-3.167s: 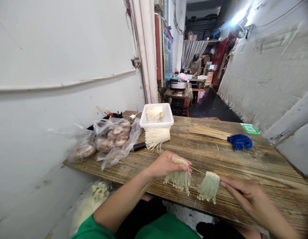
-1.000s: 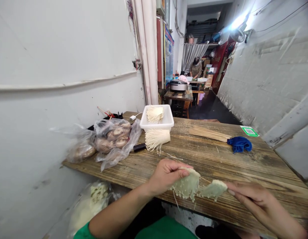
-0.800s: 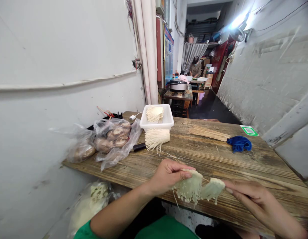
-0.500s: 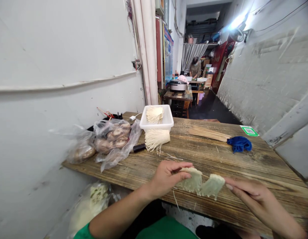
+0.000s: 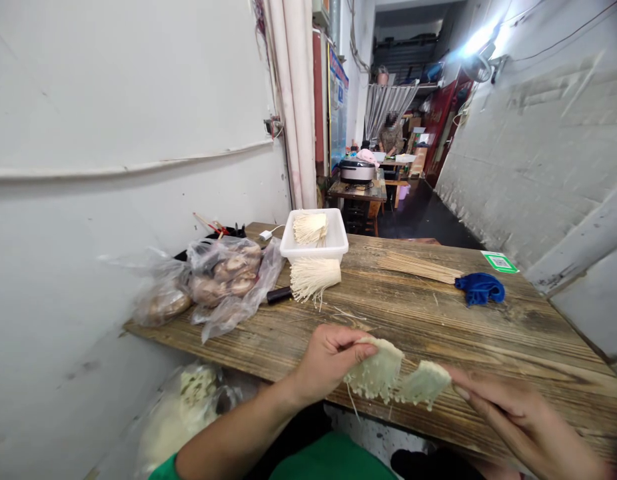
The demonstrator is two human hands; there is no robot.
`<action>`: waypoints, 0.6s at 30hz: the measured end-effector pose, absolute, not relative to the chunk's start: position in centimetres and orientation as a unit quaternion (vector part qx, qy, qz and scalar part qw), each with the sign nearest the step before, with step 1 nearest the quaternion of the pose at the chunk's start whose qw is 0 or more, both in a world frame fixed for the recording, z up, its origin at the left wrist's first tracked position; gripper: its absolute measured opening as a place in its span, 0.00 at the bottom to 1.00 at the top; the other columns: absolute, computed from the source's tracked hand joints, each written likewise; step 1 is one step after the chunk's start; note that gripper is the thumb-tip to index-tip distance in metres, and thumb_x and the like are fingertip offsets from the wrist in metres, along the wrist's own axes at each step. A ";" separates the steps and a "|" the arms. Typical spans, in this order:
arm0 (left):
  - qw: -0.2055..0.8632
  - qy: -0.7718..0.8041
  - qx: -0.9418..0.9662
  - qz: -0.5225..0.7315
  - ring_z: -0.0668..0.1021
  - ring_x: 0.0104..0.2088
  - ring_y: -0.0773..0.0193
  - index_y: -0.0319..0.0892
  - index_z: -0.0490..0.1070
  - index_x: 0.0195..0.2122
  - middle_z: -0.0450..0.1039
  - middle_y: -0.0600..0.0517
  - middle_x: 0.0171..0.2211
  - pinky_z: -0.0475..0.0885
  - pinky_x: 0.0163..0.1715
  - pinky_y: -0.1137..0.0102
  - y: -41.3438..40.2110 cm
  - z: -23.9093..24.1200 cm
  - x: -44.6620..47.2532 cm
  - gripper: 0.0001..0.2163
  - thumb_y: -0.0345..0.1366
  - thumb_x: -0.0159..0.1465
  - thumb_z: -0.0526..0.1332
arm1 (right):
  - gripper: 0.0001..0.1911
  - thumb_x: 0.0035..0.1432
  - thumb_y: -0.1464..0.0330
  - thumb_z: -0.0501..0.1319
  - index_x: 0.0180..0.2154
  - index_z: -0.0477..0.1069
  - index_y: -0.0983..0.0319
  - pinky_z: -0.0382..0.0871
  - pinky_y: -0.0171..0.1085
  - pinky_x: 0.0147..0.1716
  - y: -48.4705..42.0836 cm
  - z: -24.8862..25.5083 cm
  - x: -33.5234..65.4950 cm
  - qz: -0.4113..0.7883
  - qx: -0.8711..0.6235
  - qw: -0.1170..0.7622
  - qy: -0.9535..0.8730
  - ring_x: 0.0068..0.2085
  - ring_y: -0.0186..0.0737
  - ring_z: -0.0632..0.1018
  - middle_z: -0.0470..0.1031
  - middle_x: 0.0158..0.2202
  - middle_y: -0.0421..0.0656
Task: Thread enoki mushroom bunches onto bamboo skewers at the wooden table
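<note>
My left hand (image 5: 331,360) pinches a bunch of enoki mushrooms (image 5: 381,367) by its cut base, with the caps hanging down. Between the fingertips of my right hand (image 5: 508,407) is a smaller bunch of enoki (image 5: 426,383), tilted and slightly blurred. The hanging tips of the two bunches come close together or touch; I cannot tell which. Both are held over the table's near edge. Beyond my hands a larger enoki bundle (image 5: 316,277) lies on the wood, against a white plastic tub (image 5: 341,248) with more enoki (image 5: 310,228) inside.
Plastic bags of brown mushrooms (image 5: 233,273) lie at the left by a black handle (image 5: 279,295). Wooden skewers (image 5: 418,267) and a blue cloth (image 5: 480,288) rest on the wooden table (image 5: 508,340). A bag (image 5: 183,413) sits below. Another person (image 5: 391,137) is far back.
My right hand and its smaller enoki bunch have dropped slightly and tilted. The bunch in my left hand has shifted a little left and down.
</note>
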State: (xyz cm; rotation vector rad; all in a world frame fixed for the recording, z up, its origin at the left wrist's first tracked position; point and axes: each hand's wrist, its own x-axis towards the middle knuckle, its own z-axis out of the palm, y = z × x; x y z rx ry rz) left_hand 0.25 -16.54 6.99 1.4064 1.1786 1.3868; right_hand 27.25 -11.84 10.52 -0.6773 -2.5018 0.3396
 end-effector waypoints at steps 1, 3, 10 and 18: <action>0.416 0.464 0.555 0.552 0.72 0.23 0.68 0.40 0.81 0.30 0.77 0.52 0.23 0.65 0.24 0.76 -16.6 6.9 0.3 0.12 0.44 0.56 0.65 | 0.22 0.61 0.71 0.56 0.55 0.68 0.50 0.75 0.29 0.41 -11.9 10.5 27.4 0.124 -0.247 0.259 -0.926 0.43 0.37 0.80 0.77 0.47 0.40; 0.431 0.453 0.552 0.552 0.73 0.24 0.68 0.40 0.81 0.32 0.78 0.52 0.25 0.66 0.25 0.76 -16.6 6.7 0.3 0.12 0.44 0.56 0.65 | 0.23 0.60 0.72 0.56 0.56 0.67 0.50 0.74 0.28 0.41 -11.8 10.4 27.6 0.121 -0.241 0.263 -0.926 0.42 0.36 0.80 0.77 0.46 0.39; 0.414 0.441 0.550 0.575 0.74 0.26 0.68 0.40 0.81 0.35 0.78 0.51 0.26 0.66 0.27 0.77 -17.1 6.7 0.6 0.12 0.43 0.59 0.63 | 0.29 0.60 0.75 0.55 0.61 0.60 0.50 0.73 0.28 0.42 -12.1 10.2 27.8 0.086 -0.215 0.273 -0.934 0.43 0.35 0.79 0.76 0.48 0.40; 0.448 0.430 0.526 0.581 0.75 0.26 0.69 0.40 0.81 0.35 0.79 0.51 0.27 0.67 0.28 0.77 -17.4 6.6 0.9 0.11 0.41 0.59 0.63 | 0.27 0.62 0.72 0.54 0.61 0.59 0.49 0.72 0.29 0.44 -12.3 9.6 28.5 0.118 -0.240 0.244 -0.932 0.46 0.37 0.78 0.74 0.50 0.40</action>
